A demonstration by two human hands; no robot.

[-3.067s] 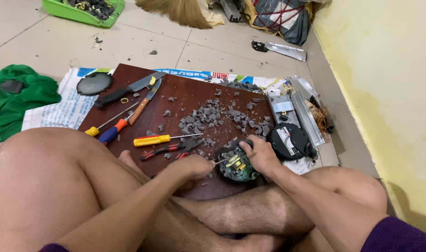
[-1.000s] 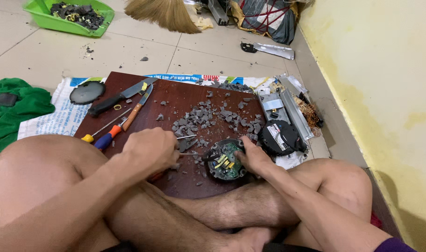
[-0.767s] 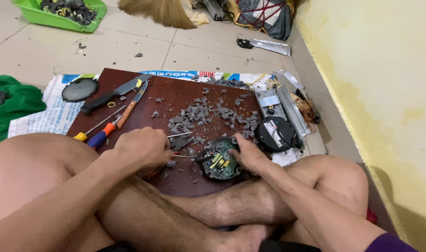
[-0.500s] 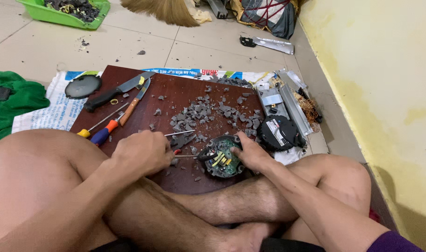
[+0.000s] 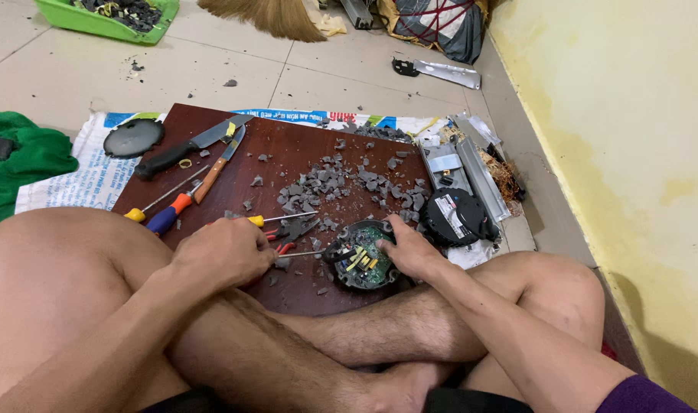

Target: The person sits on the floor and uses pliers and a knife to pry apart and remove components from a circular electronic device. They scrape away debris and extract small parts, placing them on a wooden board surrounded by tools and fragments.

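Since half a second ago the left hand (image 5: 225, 252) has stayed closed around a screwdriver (image 5: 301, 253), its thin metal shaft now lying almost level and reaching right to the rim of the round device (image 5: 362, 265). The right hand (image 5: 407, 248) still presses down on that device, fingers spread over its right side and not curled around anything.

The device is a black, round plastic housing opened to a green circuit board with yellow parts, sitting near the front edge of the dark brown wooden board (image 5: 211, 122), just right of its middle. Jagged grey fragments (image 5: 334, 180) of broken casing lie scattered over the board's middle and toward its far right corner. Red-handled pliers (image 5: 291, 232) and a yellow-handled screwdriver (image 5: 280, 219) lie just beside the left hand. Along the left edge lie a black-handled knife (image 5: 184, 147), a putty knife (image 5: 211, 172) with an orange and blue handle, and a thin yellow-tipped screwdriver (image 5: 161, 200).

A black disc (image 5: 133, 138) rests on printed sacking (image 5: 73, 176) off the far left corner. A second round black unit (image 5: 455, 217) sits off the right edge. The floor is pale tile (image 5: 73, 73), bounded by a yellow wall (image 5: 632, 115); a green cloth (image 5: 24, 157) lies to the left and a green tray (image 5: 108, 19) sits farther away.
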